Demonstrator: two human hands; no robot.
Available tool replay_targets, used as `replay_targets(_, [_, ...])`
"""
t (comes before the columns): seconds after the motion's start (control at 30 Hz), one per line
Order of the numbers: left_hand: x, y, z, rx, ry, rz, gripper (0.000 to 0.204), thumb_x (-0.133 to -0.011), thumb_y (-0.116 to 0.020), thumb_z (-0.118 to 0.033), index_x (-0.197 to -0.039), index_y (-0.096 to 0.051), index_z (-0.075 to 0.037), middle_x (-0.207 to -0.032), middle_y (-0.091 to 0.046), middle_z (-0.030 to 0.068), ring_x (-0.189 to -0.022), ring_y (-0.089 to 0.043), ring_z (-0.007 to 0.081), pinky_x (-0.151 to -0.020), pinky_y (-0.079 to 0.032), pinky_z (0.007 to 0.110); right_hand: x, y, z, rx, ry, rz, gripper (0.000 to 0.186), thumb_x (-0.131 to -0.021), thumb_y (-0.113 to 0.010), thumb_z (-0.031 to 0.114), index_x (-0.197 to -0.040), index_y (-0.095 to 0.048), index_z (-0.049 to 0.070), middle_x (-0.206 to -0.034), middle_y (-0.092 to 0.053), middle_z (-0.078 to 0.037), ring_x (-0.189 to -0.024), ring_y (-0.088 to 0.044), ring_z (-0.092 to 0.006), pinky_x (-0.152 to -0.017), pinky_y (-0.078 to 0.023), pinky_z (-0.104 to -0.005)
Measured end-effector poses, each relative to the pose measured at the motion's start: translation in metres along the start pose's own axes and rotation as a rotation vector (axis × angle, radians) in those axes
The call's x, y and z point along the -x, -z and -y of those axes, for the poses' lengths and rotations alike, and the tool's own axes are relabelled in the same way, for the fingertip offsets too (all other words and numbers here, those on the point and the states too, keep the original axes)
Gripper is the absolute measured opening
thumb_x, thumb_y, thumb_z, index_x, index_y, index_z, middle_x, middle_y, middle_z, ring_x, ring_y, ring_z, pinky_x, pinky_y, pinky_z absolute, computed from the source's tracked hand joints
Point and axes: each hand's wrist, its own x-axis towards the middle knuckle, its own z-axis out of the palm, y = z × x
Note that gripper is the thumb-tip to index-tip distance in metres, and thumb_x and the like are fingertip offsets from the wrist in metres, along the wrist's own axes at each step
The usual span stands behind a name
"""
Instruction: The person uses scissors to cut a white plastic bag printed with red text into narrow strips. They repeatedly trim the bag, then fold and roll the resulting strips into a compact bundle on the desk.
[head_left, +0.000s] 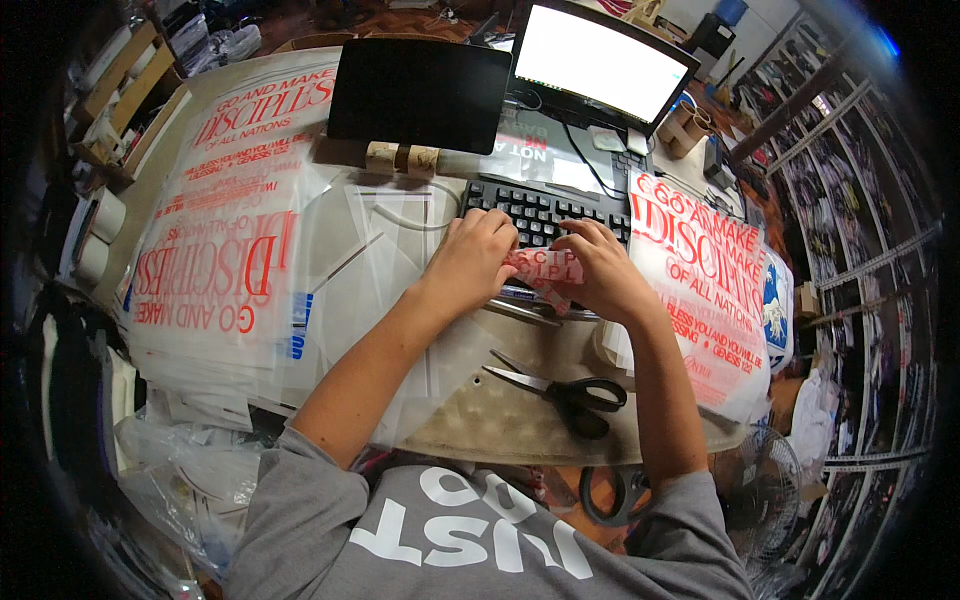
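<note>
A small piece of translucent film (pixel 552 268) printed in red letters is between my hands, just in front of the black keyboard (pixel 545 208). My left hand (pixel 470 252) has its fingers curled and closed on the film's left end. At the right end, the bent fingers of my right hand (pixel 606 272) are closed on it too, thumb partly hidden. Nearer my body, black-handled scissors (pixel 575 396) lie on the table with blades parted, pointing left.
Stacks of translucent sheets with red print lie on the left (pixel 215 215) and right (pixel 700 290). Behind stand a dark tablet (pixel 420 95) and a lit monitor (pixel 600 62). A fan (pixel 765 490) stands at lower right, near packed shelves (pixel 880 230).
</note>
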Motion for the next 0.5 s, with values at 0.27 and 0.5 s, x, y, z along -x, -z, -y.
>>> replay_targets(0.27, [0.008,-0.010,0.002,0.035,-0.050,-0.097,0.021,-0.080,-0.073,-0.010,-0.098,-0.065,-0.005,-0.100,-0.062,0.0097,-0.099,-0.059,0.0311,-0.089,-0.045,0.043,0.010,0.012,0.022,-0.138,-0.080,0.001,0.052,-0.077,-0.079,0.029,-0.119,-0.061,0.004,-0.118,-0.062,-0.015,-0.116,-0.056,-0.0358,-0.102,-0.043,-0.0426])
replay_targets(0.5, [0.011,0.012,-0.005,0.065,-0.108,-0.021,0.011,-0.084,-0.066,-0.006,-0.095,-0.067,-0.005,-0.096,-0.060,0.0122,-0.095,-0.062,0.0342,-0.082,-0.049,0.043,0.009,-0.002,0.032,0.044,0.043,-0.164,0.016,-0.083,-0.071,0.017,-0.094,-0.066,0.007,-0.095,-0.063,-0.009,-0.098,-0.060,-0.0298,-0.090,-0.047,-0.0417])
